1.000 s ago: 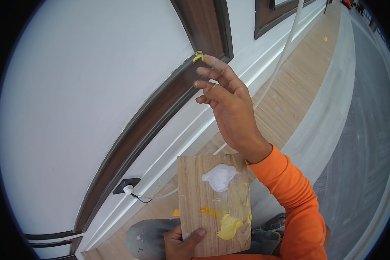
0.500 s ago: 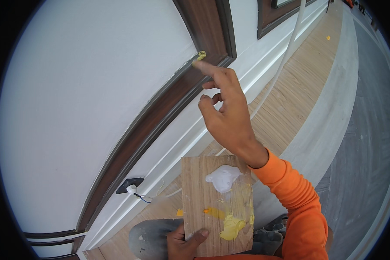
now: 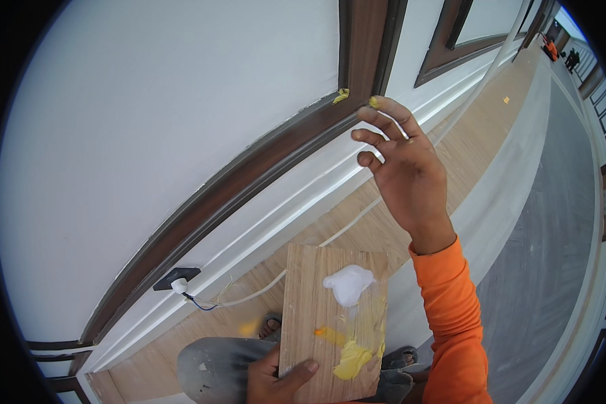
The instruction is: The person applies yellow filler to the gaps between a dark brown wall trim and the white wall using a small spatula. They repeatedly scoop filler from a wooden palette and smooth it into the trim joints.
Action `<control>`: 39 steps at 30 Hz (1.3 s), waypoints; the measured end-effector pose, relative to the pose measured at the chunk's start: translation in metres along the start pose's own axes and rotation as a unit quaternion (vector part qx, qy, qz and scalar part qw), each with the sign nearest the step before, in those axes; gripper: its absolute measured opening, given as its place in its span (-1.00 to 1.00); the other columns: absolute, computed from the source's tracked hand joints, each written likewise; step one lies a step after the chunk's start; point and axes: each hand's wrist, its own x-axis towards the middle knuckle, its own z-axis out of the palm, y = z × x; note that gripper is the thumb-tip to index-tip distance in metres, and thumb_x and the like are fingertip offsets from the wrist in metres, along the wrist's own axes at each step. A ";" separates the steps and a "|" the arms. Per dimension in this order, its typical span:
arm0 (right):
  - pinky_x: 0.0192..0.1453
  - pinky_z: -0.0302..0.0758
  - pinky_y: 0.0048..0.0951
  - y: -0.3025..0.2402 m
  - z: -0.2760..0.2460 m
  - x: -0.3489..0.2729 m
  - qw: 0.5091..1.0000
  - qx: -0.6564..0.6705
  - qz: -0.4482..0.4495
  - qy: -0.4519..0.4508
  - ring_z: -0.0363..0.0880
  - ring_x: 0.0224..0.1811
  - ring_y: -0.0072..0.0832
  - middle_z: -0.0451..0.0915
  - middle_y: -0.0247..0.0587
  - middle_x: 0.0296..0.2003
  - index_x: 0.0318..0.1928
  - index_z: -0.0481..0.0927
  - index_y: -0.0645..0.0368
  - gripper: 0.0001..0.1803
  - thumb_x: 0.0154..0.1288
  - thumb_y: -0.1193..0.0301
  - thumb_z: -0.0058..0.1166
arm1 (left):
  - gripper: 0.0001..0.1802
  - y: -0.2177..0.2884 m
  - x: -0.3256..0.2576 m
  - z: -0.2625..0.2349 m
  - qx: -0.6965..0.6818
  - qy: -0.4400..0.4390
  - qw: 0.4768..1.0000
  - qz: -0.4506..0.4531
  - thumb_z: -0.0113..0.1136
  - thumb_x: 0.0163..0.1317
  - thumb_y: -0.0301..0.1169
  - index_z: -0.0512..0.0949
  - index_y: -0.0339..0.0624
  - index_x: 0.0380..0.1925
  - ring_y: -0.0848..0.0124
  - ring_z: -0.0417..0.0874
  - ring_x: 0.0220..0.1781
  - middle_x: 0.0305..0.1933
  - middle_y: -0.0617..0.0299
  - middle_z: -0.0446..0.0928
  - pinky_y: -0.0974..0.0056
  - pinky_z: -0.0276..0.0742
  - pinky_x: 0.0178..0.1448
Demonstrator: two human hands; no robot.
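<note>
Wooden board [image 3: 316, 303], near centre, carries a white putty blob [image 3: 348, 283] at its far end and yellow putty smears [image 3: 351, 358] nearer.

- two hands: left [image 3: 276, 380], right [image 3: 404, 172];
- one board [image 3: 330, 316];
- one white blob [image 3: 348, 284];
- one yellow blob [image 3: 352, 359];
- one socket [image 3: 176, 277];
- one yellow dab [image 3: 341, 96] on trim

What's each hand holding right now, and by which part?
The left hand grips the wooden board at its lower left edge, thumb on top. The right hand holds nothing; only yellow putty sits on a fingertip.
</note>
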 end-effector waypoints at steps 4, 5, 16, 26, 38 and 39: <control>0.20 0.45 -0.27 0.001 -0.012 0.007 0.993 0.114 0.018 0.041 0.51 0.19 -0.32 0.53 -0.11 0.19 0.25 0.50 0.19 -0.55 0.37 0.39 -0.03 | -0.69 0.000 0.002 -0.002 0.014 0.019 1.000 -0.016 0.21 0.49 -0.49 0.59 -0.33 0.18 0.59 0.58 -0.07 -0.01 0.33 0.68 0.39 0.54 0.01; 0.20 0.46 -0.27 0.003 -0.013 0.010 0.993 0.110 0.013 0.035 0.51 0.20 -0.32 0.53 -0.11 0.18 0.25 0.50 0.19 -0.55 0.37 0.40 -0.02 | -0.69 0.004 0.004 0.000 0.019 0.023 1.000 -0.007 0.21 0.50 -0.49 0.59 -0.33 0.18 0.59 0.58 -0.07 -0.01 0.34 0.67 0.40 0.54 0.01; 0.11 0.55 -0.38 0.036 -0.001 0.027 0.995 0.058 -0.084 -0.001 0.51 0.15 -0.43 0.53 -0.18 0.17 0.23 0.52 0.15 -0.54 0.32 0.61 -0.05 | -0.63 0.011 0.001 -0.001 0.101 0.026 0.989 -0.106 0.21 0.51 -0.41 0.55 -0.28 0.24 0.57 0.60 -0.09 -0.03 0.34 0.66 0.40 0.54 -0.04; 0.08 0.56 -0.40 0.014 0.030 0.003 0.977 0.153 -0.146 -0.030 0.48 0.10 -0.46 0.51 -0.19 0.11 0.30 0.49 0.19 -0.46 0.29 0.61 -0.07 | -0.55 0.022 0.004 0.019 0.307 0.072 0.942 -0.111 0.27 0.47 -0.34 0.52 -0.28 0.29 0.54 0.62 -0.11 -0.03 0.31 0.66 0.37 0.58 -0.05; -0.14 0.52 -0.46 0.055 0.021 0.018 0.930 -0.149 -0.334 0.032 0.53 0.02 -0.37 0.49 -0.12 0.08 0.27 0.55 0.04 -0.35 0.17 0.76 -0.13 | -0.54 -0.008 0.012 0.026 0.322 0.122 0.937 -0.057 0.28 0.46 -0.31 0.55 -0.24 0.28 0.50 0.66 -0.05 0.00 0.26 0.68 0.31 0.62 0.01; -0.16 0.52 -0.46 0.048 0.011 0.022 0.912 -0.202 -0.355 0.030 0.54 0.01 -0.37 0.49 -0.12 0.08 0.24 0.58 0.04 -0.34 0.14 0.79 -0.14 | -0.54 -0.009 0.012 0.026 0.301 0.126 0.944 -0.056 0.28 0.46 -0.31 0.55 -0.24 0.28 0.50 0.65 -0.06 -0.01 0.26 0.68 0.31 0.62 0.01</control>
